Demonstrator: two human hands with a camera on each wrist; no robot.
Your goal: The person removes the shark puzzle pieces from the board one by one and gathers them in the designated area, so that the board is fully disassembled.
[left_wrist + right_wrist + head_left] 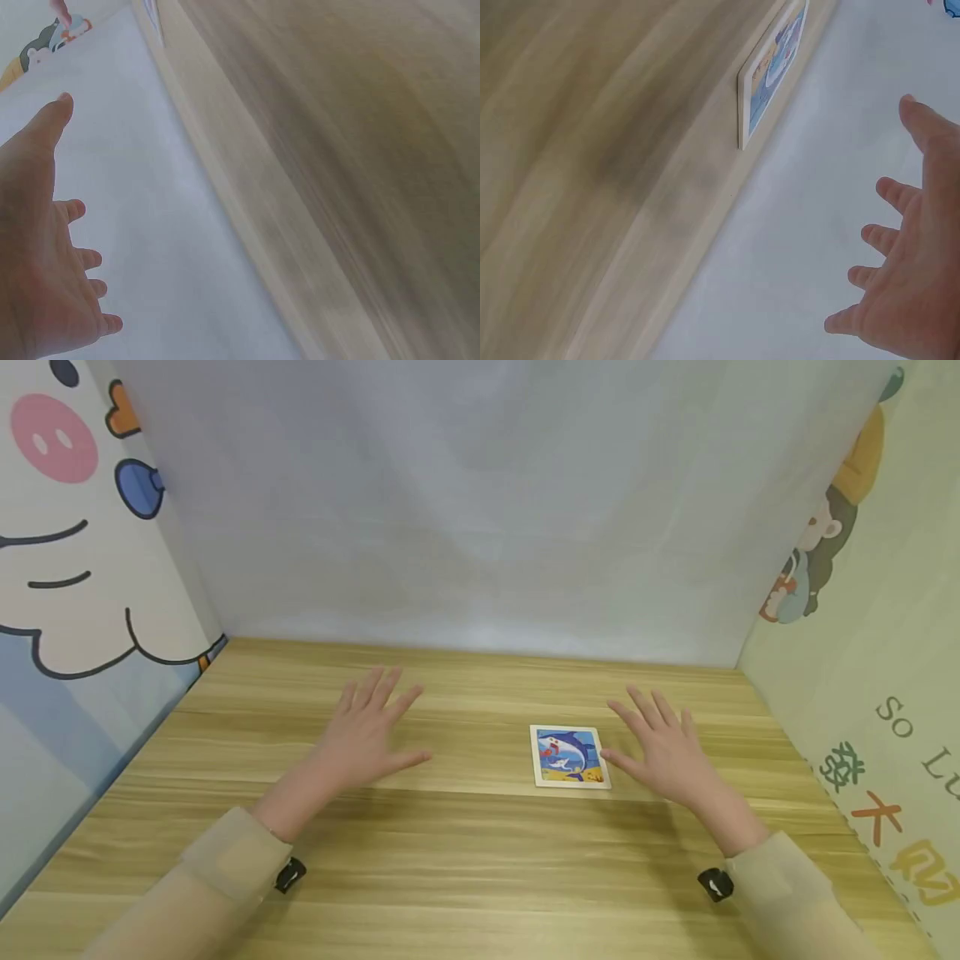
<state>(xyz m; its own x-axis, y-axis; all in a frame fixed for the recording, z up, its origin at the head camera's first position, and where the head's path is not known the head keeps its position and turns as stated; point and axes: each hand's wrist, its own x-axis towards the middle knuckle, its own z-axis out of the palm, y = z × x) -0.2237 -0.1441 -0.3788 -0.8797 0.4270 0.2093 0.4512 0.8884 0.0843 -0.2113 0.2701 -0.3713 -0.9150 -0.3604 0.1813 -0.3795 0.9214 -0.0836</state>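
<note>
My left hand, right hand: 2 | my fingers, thumbs included: 10 | my sleeves: 2 | black wrist objects: 2 | picture tile: 1 | table: 1

Square picture panel, sea-animal design, laid flat, face up.
Thin board with visible edge thickness and an even white border; printed scene of a large blue sea animal with white belly and red mouth, curved above a smaller, paler one, on blue water with a yellow band along the bottom. Picture upright as seen from the head view. Lies singly on the wood-grain worktop, right of its middle, sides nearly square to the front.
</note>
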